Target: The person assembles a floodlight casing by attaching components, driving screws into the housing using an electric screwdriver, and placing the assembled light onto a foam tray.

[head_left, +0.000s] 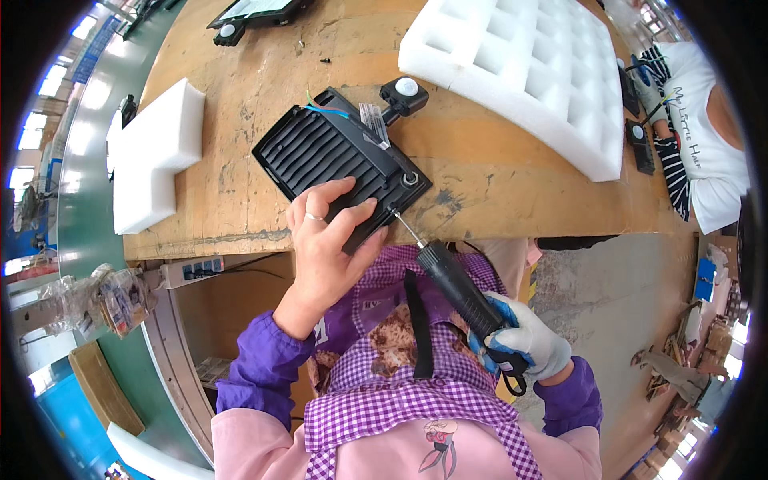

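Observation:
A black floodlight [324, 148] with a ribbed back lies at the table's near edge, its sensor head [406, 96] pointing away to the right. Blue and other thin wires [326, 110] and a pale label [373, 124] show on its far side. My bare left hand [332, 228], with a ring on one finger, holds the floodlight down by its near edge, fingertips on the ribs. In a white and blue glove, my right hand [524, 338] is closed round a black electric screwdriver [464, 292]. Its bit meets the floodlight's near right corner; any screw there is too small to make out.
White foam blocks stand on the wooden table [232, 160]: an L-shaped piece [156, 156] on the left and a large pocketed tray [512, 64] at the far right. Another floodlight [254, 12] lies at the back. A co-worker [704, 144] sits on the right, handling similar parts.

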A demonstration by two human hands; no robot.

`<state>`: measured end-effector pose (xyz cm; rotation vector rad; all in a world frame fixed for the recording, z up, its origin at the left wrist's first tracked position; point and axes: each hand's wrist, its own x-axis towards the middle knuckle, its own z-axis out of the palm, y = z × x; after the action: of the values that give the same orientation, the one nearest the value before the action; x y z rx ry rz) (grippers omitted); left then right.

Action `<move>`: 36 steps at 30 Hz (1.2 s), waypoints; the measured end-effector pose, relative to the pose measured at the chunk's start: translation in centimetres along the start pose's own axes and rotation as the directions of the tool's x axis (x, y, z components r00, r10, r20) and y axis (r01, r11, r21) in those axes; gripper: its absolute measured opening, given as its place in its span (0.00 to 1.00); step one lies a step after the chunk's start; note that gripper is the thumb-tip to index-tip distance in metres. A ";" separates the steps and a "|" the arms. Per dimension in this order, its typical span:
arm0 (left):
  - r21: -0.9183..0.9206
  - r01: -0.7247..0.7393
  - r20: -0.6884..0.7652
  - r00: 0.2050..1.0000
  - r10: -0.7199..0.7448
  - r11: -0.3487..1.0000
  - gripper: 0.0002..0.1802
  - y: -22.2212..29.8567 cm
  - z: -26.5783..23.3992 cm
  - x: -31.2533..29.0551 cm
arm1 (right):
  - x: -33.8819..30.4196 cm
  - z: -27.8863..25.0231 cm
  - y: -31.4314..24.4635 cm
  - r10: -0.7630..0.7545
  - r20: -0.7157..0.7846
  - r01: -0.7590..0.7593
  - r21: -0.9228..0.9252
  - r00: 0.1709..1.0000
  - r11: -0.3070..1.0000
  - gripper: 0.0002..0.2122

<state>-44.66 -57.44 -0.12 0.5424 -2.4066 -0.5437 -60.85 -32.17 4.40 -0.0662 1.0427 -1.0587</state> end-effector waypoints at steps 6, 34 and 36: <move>-0.011 -0.003 -0.011 1.000 0.003 1.000 0.21 -0.1 -0.2 0.0 | 0.5 -0.5 0.3 0.051 0.062 -0.053 0.030 0.997 0.998 0.34; 0.000 -0.006 -0.026 1.000 0.006 1.000 0.22 0.2 -0.3 -0.3 | 0.0 1.6 -0.1 -0.272 -0.152 0.101 -0.673 0.950 0.732 0.26; 0.004 -0.011 -0.027 1.000 0.012 1.000 0.22 0.2 -0.4 -0.3 | 0.1 1.6 0.0 -0.277 -0.145 0.106 -0.684 0.950 0.722 0.26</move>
<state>-44.26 -57.21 0.15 0.5342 -2.3842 -0.5230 -59.68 -32.91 5.29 -0.6673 1.6357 -0.8337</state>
